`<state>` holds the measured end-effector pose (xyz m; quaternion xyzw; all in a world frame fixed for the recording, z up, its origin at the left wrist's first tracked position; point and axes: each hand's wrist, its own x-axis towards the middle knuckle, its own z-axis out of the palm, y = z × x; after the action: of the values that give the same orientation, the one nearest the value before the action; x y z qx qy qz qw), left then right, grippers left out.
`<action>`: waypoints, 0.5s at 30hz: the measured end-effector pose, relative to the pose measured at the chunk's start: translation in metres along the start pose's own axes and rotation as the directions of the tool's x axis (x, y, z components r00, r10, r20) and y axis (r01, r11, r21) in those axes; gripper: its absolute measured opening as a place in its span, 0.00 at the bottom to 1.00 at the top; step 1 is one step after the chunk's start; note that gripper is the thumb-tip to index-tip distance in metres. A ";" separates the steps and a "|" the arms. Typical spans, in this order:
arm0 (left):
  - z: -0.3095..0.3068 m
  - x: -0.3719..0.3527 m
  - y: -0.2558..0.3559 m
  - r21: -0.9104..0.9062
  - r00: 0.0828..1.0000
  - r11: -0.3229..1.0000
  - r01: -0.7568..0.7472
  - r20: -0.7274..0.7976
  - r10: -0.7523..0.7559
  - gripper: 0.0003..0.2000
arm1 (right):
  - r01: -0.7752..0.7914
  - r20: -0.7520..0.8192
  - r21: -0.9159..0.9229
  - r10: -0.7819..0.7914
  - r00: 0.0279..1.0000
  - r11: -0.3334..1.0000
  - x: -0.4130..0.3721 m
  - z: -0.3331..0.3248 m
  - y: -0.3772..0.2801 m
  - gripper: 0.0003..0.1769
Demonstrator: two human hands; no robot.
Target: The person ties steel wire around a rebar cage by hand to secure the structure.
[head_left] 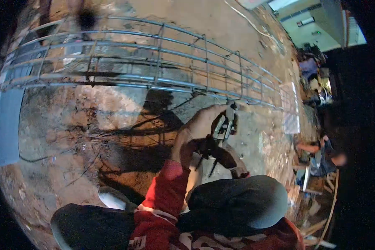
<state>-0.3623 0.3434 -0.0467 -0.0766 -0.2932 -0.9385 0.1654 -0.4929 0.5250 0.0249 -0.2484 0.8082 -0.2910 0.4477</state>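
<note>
Apparently pliers (223, 128), between left hand (204, 120) and shadowed right hand (226, 157), hold unclear

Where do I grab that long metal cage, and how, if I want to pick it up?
I'd grip the metal cage by a long bar on the side nearest the crouching person, between two cross hoops. Reach from that side, palm down: the bar is thin and straight, with open gaps for curling fingers, and the hoops might stop sliding.
</note>
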 end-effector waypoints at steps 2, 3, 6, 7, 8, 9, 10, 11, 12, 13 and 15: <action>0.017 0.005 -0.002 -0.591 0.999 0.805 0.051 0.029 -0.042 0.19 | -0.055 -0.039 -0.007 0.054 0.998 0.998 -0.021 -0.007 -0.008 0.27; 0.027 0.014 -0.012 -0.647 0.998 0.762 -0.040 0.014 0.065 0.20 | -0.083 -0.058 -0.007 0.082 0.995 0.997 -0.031 -0.008 -0.011 0.27; 0.022 0.024 -0.046 -0.422 0.996 0.903 0.085 0.030 -0.080 0.19 | -0.149 -0.095 -0.006 0.148 0.984 0.989 -0.056 -0.007 -0.028 0.30; 0.008 0.036 -0.071 -0.305 0.993 0.946 0.110 0.063 -0.095 0.16 | -0.116 -0.050 0.084 0.120 0.991 0.990 -0.063 -0.008 -0.040 0.32; 0.014 0.033 -0.067 -0.308 0.992 0.944 0.122 0.078 -0.102 0.16 | -0.086 -0.005 0.174 0.088 0.996 0.981 -0.070 -0.008 -0.053 0.33; 0.017 0.028 -0.064 -0.098 0.999 0.995 0.013 -0.047 -0.017 0.19 | -0.083 0.021 0.142 0.081 0.996 0.986 -0.072 -0.009 -0.059 0.36; 0.022 0.023 -0.052 0.132 0.983 0.988 -0.081 -0.151 0.101 0.23 | -0.080 0.013 0.142 0.079 0.997 0.987 -0.073 -0.007 -0.059 0.36; 0.045 0.008 -0.004 0.182 0.982 0.983 0.026 -0.188 0.009 0.19 | -0.076 -0.048 0.115 0.082 0.996 0.990 -0.071 -0.002 -0.058 0.37; 0.043 0.012 -0.005 0.190 0.983 0.981 0.026 -0.186 0.010 0.19 | -0.073 -0.105 0.093 0.082 0.991 0.993 -0.070 0.001 -0.056 0.37; 0.038 0.018 -0.007 0.175 0.976 0.984 -0.014 -0.211 0.051 0.16 | -0.063 -0.101 0.101 0.073 0.992 0.993 -0.068 0.001 -0.051 0.37; 0.038 0.024 -0.008 -0.012 0.925 0.996 -0.088 -0.372 0.077 0.12 | 0.057 -0.068 0.317 -0.037 0.997 0.947 -0.058 0.000 -0.030 0.36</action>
<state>-0.3859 0.3655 -0.0139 0.0878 -0.2399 -0.9323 0.2561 -0.4614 0.5418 0.0795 -0.1828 0.7577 -0.4357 0.4501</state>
